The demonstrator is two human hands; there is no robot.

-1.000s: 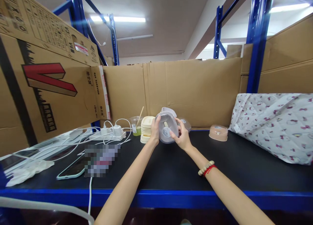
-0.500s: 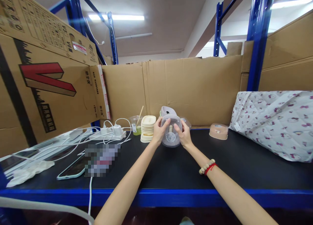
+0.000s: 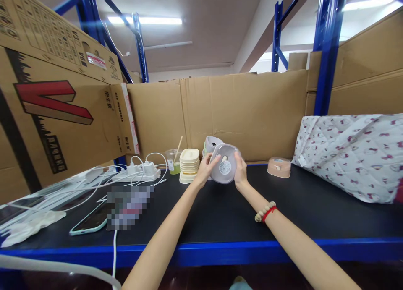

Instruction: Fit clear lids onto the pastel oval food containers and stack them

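Both my hands grip a pale lilac plastic container [image 3: 225,176] with a clear cover and a round white printed sticker, held tilted above the black surface. My left hand [image 3: 205,171] closes on its left edge, thumb on the near face. Around its right edge my right hand [image 3: 241,171] is wrapped. Inside the cover shows a small beige piece, too small to name. Just behind stand lilac pieces [image 3: 213,142] with a dark opening, partly hidden by the container. A stack of cream lid-like pieces [image 3: 189,167] is left of my left hand.
A pink container [image 3: 278,168] stands at right, near a quilted patterned bag [image 3: 352,158]. Left are a cup with green liquid [image 3: 174,167], a power strip with cables [image 3: 138,175] and a phone [image 3: 91,221]. Cardboard [image 3: 239,113] walls the back; a blue beam [image 3: 220,254] edges the front.
The container has tilted and turned between my hands, its top now leaning right. My right hand has shifted from its front face to its right side. The view has moved slightly.
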